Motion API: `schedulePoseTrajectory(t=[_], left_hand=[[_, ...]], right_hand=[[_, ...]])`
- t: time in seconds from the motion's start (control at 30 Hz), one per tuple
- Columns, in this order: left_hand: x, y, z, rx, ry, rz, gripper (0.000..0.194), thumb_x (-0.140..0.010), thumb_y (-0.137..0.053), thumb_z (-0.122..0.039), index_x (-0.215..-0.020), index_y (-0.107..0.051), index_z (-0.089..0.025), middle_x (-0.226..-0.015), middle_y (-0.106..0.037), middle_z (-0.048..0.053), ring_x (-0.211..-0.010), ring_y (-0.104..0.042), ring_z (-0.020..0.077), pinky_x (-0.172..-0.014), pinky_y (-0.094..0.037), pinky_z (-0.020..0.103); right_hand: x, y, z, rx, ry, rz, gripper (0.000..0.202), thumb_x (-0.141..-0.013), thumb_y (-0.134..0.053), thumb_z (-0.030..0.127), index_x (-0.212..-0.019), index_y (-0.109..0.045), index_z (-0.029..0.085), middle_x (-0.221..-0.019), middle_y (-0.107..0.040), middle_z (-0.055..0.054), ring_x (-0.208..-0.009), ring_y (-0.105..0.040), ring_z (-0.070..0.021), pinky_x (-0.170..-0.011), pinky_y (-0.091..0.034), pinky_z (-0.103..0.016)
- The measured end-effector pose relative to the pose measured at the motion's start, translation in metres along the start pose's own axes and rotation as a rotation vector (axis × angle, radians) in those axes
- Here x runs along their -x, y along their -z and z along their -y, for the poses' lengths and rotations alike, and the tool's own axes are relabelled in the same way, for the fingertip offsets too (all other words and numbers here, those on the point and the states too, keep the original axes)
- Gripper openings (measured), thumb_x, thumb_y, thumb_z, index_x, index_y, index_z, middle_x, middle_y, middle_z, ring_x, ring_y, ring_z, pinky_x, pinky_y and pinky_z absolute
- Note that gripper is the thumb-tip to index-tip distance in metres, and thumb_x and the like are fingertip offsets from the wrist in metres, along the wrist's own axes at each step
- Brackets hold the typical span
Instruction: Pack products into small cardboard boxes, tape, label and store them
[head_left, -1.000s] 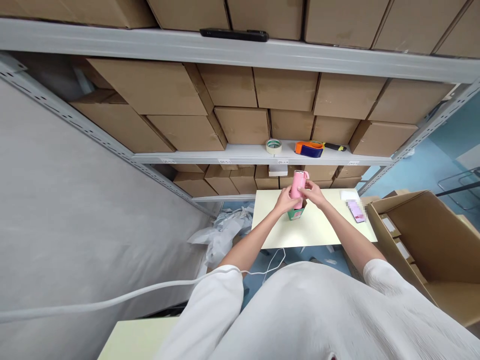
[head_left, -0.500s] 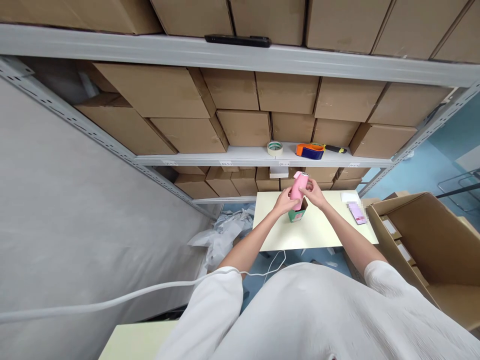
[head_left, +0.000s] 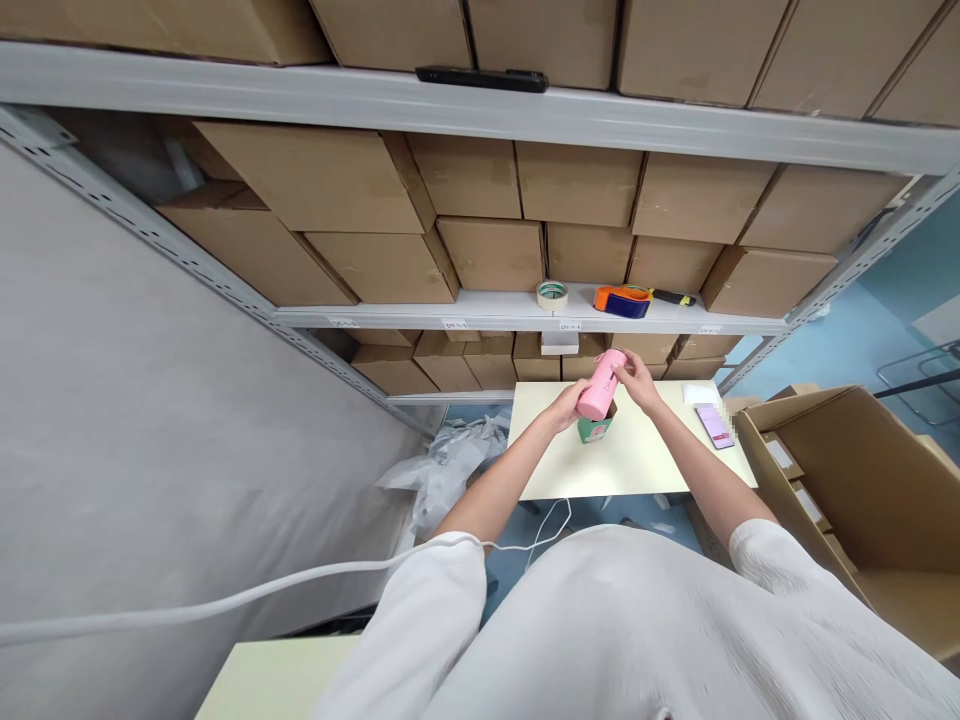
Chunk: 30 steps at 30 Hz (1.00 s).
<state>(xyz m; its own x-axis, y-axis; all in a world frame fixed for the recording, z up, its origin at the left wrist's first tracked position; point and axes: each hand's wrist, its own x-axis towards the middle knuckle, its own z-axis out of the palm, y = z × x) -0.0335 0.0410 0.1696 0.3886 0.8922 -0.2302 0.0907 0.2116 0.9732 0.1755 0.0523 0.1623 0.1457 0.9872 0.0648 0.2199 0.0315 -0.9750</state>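
Observation:
A pink cylindrical case (head_left: 602,384) with a thin loop near its upper end is tilted above the table, its rounded top leaning right. My left hand (head_left: 571,403) grips the lower left side of it. My right hand (head_left: 634,381) closes on the upper right side, fingers near the top. Right below the case, a small green box (head_left: 594,430) stands open on the pale yellow table (head_left: 555,467); the case hides part of its opening.
A phone (head_left: 714,426) and a white item (head_left: 700,393) lie on the table's right. Beyond it, a shelf (head_left: 495,308) holds cartons, a tape roll (head_left: 553,295), orange-and-blue strap (head_left: 622,301) and cutter (head_left: 673,297). A large open carton (head_left: 847,430) stands right; a white cable (head_left: 300,577) crosses left.
The pink case has turned and tilted further to the right. Its top showed a raised flap and dark-and-white parts before; now that end looks covered in pink. Both hands still hold it.

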Motion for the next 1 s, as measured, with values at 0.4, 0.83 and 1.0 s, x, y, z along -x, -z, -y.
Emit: schedulePoseTrajectory(t=[0.4, 0.83, 1.0], left_hand=[[0.014, -0.005, -0.008, 0.270, 0.125, 0.143, 0.064, -0.094, -0.075, -0.067, -0.131, -0.072, -0.016, -0.124, -0.079, 0.019, -0.115, -0.077, 0.0341, -0.095, -0.063, 0.045], [0.006, -0.009, -0.006, 0.344, 0.267, 0.034, 0.075, -0.086, -0.079, -0.076, -0.132, -0.073, -0.016, -0.117, -0.080, 0.016, -0.107, -0.077, 0.0296, -0.085, -0.063, 0.036], [0.004, -0.005, -0.005, 0.196, 0.167, 0.061, 0.069, -0.077, -0.093, -0.063, -0.127, -0.075, -0.018, -0.130, -0.078, 0.016, -0.119, -0.074, 0.0333, -0.094, -0.061, 0.041]], right_hand=[[0.008, -0.004, 0.003, -0.109, -0.117, 0.036, 0.074, -0.085, -0.078, 0.062, -0.142, -0.067, 0.016, -0.143, -0.070, -0.016, -0.123, -0.069, -0.0293, -0.101, -0.064, -0.044], [0.017, -0.006, 0.007, -0.023, -0.393, 0.060, 0.080, -0.100, -0.066, 0.059, -0.162, -0.047, 0.011, -0.091, -0.078, -0.010, -0.077, -0.076, -0.0248, -0.073, -0.065, -0.039], [0.020, -0.002, 0.008, -0.085, -0.227, 0.109, 0.087, -0.094, -0.071, 0.065, -0.163, -0.047, 0.017, -0.101, -0.079, -0.009, -0.093, -0.076, -0.0257, -0.087, -0.066, -0.044]])
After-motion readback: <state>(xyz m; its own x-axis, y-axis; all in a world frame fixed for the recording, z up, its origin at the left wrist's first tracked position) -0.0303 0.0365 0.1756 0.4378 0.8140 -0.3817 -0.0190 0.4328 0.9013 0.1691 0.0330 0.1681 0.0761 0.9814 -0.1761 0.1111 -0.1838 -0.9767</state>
